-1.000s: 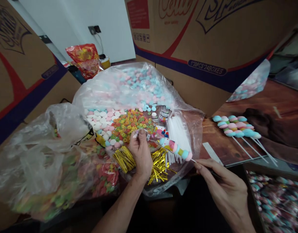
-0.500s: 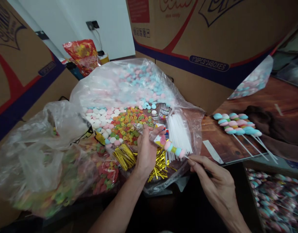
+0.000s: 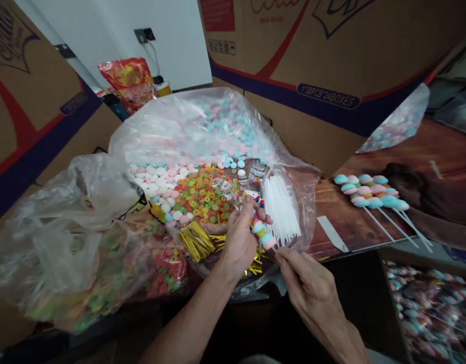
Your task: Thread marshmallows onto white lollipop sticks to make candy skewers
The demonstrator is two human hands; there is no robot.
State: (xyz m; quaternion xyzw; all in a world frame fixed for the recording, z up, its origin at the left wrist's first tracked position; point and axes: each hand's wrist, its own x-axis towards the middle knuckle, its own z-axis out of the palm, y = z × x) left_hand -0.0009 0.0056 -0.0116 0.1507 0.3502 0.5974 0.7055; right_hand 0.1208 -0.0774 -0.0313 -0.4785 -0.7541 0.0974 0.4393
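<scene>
A candy skewer [image 3: 263, 236] of pink, blue and green pieces slants between my two hands. My right hand [image 3: 312, 285] is closed on its white stick, thumb against fingers, just below the lowest candy. My left hand [image 3: 238, 247] is closed around the skewer's upper end, holding a clear printed plastic wrapper [image 3: 225, 188] that sticks out past the thumb. How far the skewer sits inside the wrapper is hidden by the fingers. Gold twist ties [image 3: 195, 241] lie under and beside my left hand. White sticks [image 3: 280, 210] lie in a bundle just beyond the skewer.
Ring gummies [image 3: 202, 194] and pastel candies [image 3: 157, 179] lie on a large clear bag [image 3: 149, 131]. Finished-looking candy skewers [image 3: 373, 192] rest on the table at right. Bagged gummies [image 3: 99, 283] are at left, wrapped candies [image 3: 437, 308] lower right. Cardboard boxes [image 3: 278, 111] stand behind.
My right hand has moved left and slightly down with the skewer, closer to my left hand. My left hand has shifted slightly right, and its fingers now curl around the skewer's upper end.
</scene>
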